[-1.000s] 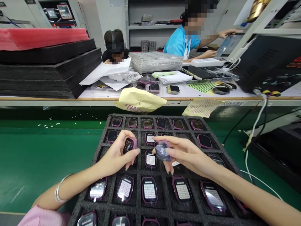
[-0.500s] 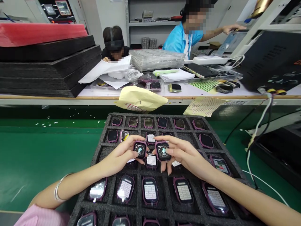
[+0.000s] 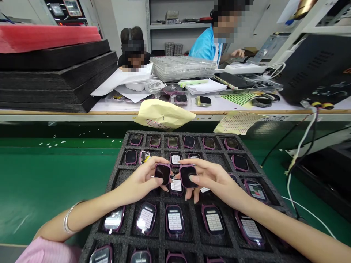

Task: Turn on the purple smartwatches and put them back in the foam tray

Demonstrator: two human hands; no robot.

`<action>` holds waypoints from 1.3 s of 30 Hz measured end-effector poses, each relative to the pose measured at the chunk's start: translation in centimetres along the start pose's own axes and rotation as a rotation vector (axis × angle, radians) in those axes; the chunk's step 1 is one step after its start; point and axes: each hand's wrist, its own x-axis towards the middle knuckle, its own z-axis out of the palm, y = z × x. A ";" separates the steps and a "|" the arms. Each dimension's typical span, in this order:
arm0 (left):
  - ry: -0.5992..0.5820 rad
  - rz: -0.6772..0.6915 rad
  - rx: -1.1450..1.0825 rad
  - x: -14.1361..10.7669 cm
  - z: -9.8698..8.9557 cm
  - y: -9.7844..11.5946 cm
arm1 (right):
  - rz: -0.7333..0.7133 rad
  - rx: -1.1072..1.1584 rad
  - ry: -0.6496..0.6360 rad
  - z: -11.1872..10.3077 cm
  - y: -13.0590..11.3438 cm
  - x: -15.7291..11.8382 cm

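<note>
My left hand pinches a smartwatch body with a pink-purple frame by its edges, its screen dark. My right hand holds a matching watch body the same way, just to the right of the first. Both are held a little above a black foam tray, whose cells each hold one watch. Some of the tray's watches show a white keypad-like screen, and others are dark. My fingers and the held watches hide the tray's middle cells.
Stacked black foam trays with pink foam on top stand at the back left. A yellow envelope hangs over the bench edge. Stacked clear trays sit beyond, near a seated person and a person in blue. Cables run down the right.
Both held watches now face up with dark screens; lit watch faces showed half a second ago. My hands have drawn closer together than one second ago.
</note>
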 end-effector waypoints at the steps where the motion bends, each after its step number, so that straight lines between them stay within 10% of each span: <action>1: 0.016 0.006 0.028 0.0 0.0 -0.1 | -0.008 0.025 -0.009 0.1 0.0 0.0; 12: 0.045 0.017 0.333 -0.4 -0.3 -0.4 | 0.000 0.046 -0.095 -0.3 -0.2 -0.2; 39: 0.108 0.038 0.267 -0.6 -0.4 -0.2 | 0.030 0.081 -0.026 -0.4 -0.6 -0.1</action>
